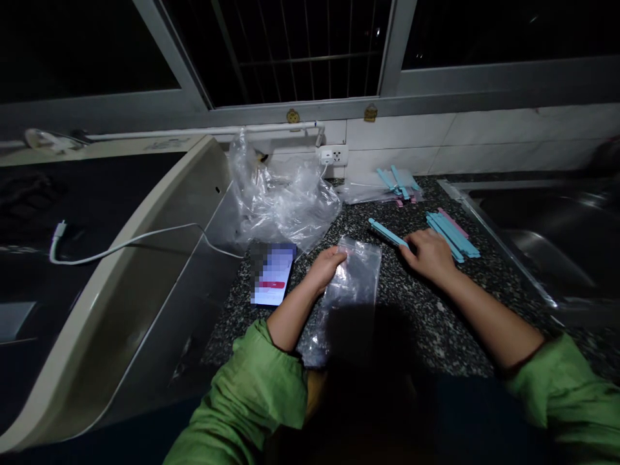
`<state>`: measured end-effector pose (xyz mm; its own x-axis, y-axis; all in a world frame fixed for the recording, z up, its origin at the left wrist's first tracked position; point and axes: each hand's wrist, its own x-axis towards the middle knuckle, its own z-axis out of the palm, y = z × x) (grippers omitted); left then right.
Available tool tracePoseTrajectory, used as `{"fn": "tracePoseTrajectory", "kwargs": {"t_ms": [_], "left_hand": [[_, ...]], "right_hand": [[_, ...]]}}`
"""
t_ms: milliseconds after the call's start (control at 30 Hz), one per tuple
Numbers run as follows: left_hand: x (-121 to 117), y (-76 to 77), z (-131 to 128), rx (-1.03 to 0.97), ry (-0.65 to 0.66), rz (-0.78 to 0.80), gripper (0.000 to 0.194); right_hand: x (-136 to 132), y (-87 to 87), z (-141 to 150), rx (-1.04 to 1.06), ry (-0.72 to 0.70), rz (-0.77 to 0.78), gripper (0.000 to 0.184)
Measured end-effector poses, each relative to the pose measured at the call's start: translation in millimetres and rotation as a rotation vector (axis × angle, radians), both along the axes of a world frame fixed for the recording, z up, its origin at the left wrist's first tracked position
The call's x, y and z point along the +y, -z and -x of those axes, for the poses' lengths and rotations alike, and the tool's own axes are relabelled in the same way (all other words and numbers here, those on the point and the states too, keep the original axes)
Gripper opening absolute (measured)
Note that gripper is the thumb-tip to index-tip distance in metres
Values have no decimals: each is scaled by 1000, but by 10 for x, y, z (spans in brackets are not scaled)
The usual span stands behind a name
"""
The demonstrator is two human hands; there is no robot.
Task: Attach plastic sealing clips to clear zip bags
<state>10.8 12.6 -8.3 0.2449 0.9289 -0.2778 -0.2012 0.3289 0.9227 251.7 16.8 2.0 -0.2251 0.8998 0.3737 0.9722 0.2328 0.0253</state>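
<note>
My left hand point(325, 266) pinches the upper left edge of a clear plastic bag point(356, 278), which lies over the counter's front part. The bag's lower end is in deep shadow. On the right, my right hand point(429, 253) grips the near end of light blue bag sealing clips point(385, 231) between thumb and fingers; how many it holds I cannot tell. Just beyond that hand lies a pile of blue sealing clips point(453, 236), with a pink clip point(450, 221) along its far side.
Farther back, a flat clear bag point(363, 190) has more blue and pink clips on it. Crumpled plastic point(290, 200) fills the back left, near a wall socket point(334, 155). A lit phone point(274, 274) lies left of my left hand. A metal sink point(547, 239) bounds the right.
</note>
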Motion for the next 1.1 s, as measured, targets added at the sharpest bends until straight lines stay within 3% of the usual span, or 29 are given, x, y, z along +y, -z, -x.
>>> {"fn": "tracePoseTrajectory", "kwargs": {"t_ms": [400,600,1100], "left_hand": [[6,-6,-42,-6,-39,41,14],[-3,6,-39,-6,-31,23,16],[-46,-5,-59,18,74,-72,18]], "right_hand": [[-156,-5,169,122,-297,-154,25],[-204,7,228,167,-409,-161,21],[-232,106,315,233,-517,-157,18]]}}
